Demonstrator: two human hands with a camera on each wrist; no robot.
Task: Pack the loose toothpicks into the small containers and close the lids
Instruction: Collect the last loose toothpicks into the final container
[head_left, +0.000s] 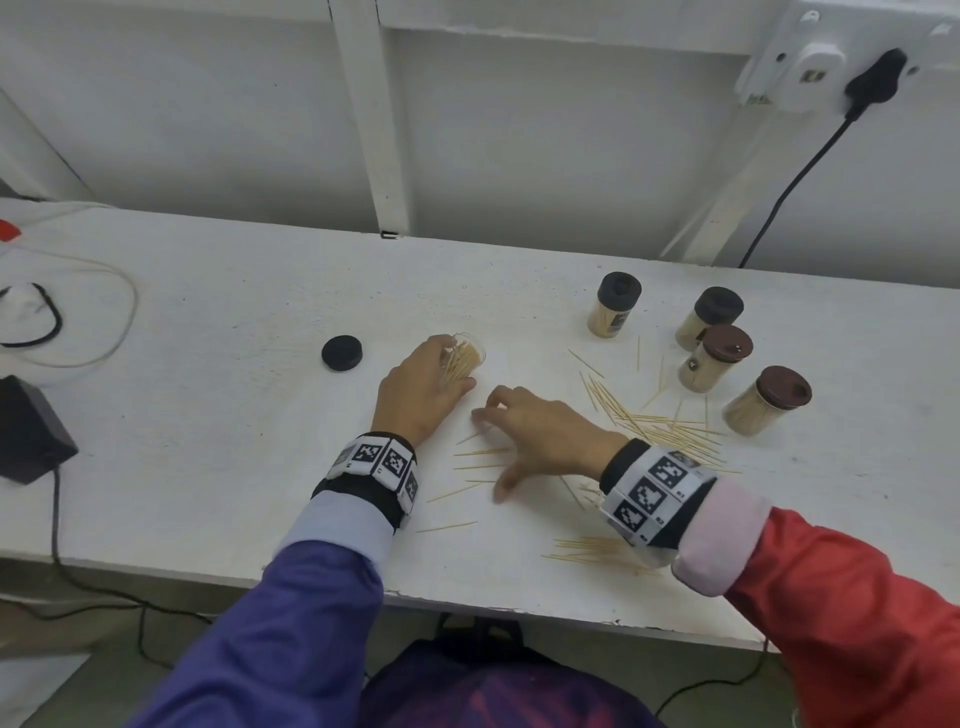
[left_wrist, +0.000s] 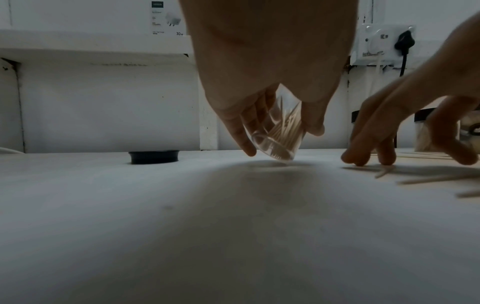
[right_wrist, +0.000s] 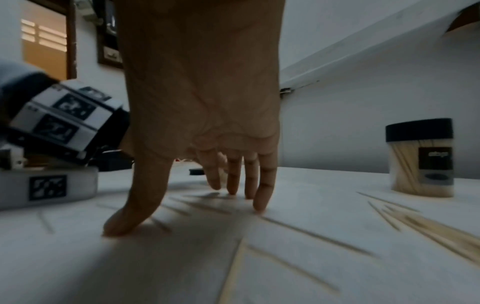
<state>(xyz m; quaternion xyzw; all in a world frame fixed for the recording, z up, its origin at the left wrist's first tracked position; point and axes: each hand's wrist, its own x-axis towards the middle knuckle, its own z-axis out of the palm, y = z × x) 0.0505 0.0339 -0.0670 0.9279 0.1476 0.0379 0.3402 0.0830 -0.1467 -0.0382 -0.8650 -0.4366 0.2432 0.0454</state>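
Table (head_left: 234, 322) white, wall (head_left: 519, 130) behind.

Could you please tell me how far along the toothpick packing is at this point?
Done: four filled containers stand capped, such as the black-lidded jar. In hand: the left hand holds a tilted clear plastic container partly filled with toothpicks, while the right hand spreads its fingers over loose wooden toothpicks. Left: many toothpicks remain scattered, and the round black lid lies apart.

White table (head_left: 260, 415); pale tan toothpicks (head_left: 660, 431); black loose lid (head_left: 341, 353); two black-lidded (head_left: 619, 291) and two maroon-lidded containers (head_left: 783, 388); black-and-white patterned wristbands (head_left: 382, 462).
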